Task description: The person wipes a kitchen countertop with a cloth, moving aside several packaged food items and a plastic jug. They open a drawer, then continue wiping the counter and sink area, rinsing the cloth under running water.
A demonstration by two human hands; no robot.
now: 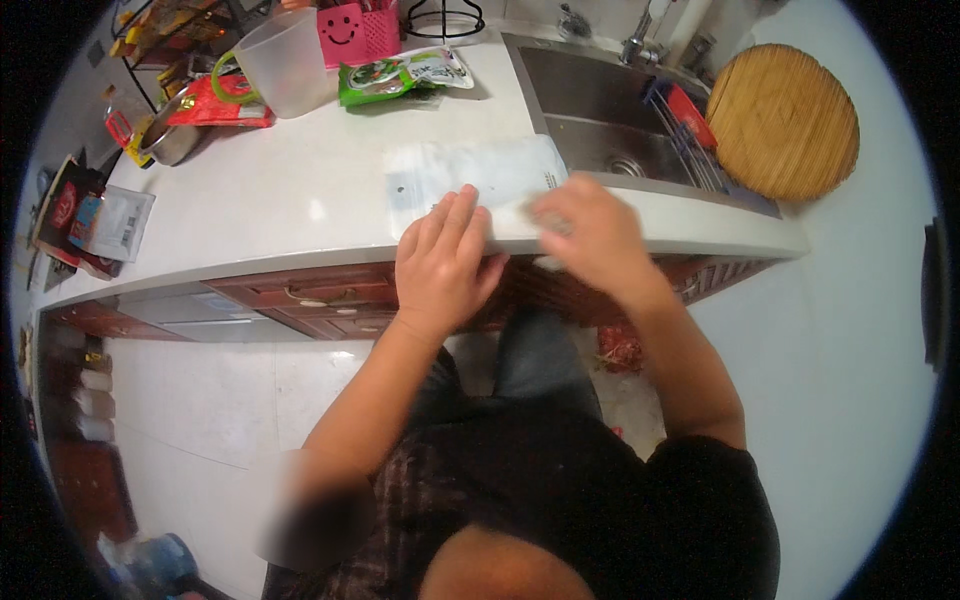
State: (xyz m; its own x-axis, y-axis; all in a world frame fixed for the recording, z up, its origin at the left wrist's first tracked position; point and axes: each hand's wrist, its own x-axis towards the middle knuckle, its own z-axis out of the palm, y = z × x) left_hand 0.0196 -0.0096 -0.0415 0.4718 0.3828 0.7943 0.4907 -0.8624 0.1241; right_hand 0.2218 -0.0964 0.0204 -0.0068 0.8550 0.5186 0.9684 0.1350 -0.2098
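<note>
A flat, pale, see-through pouch (490, 165) lies on the white countertop at the front edge, just left of the sink. My left hand (440, 258) rests on its near edge with the fingers stretched out and flat. At the pouch's right end, my right hand (598, 238) is closed, its fingers curled and smeared by motion. A small greyish-brown piece (548, 218) shows at those fingertips, too blurred to name. Something pale peeks out below that hand at the counter's edge.
Right of the pouch is a steel sink (590, 100) with a rack (685, 135). A round wooden board (785, 122) leans at far right. Behind stand a clear jug (285, 65), a green packet (375, 82) and a pink basket (360, 32). Packets (115, 220) lie far left.
</note>
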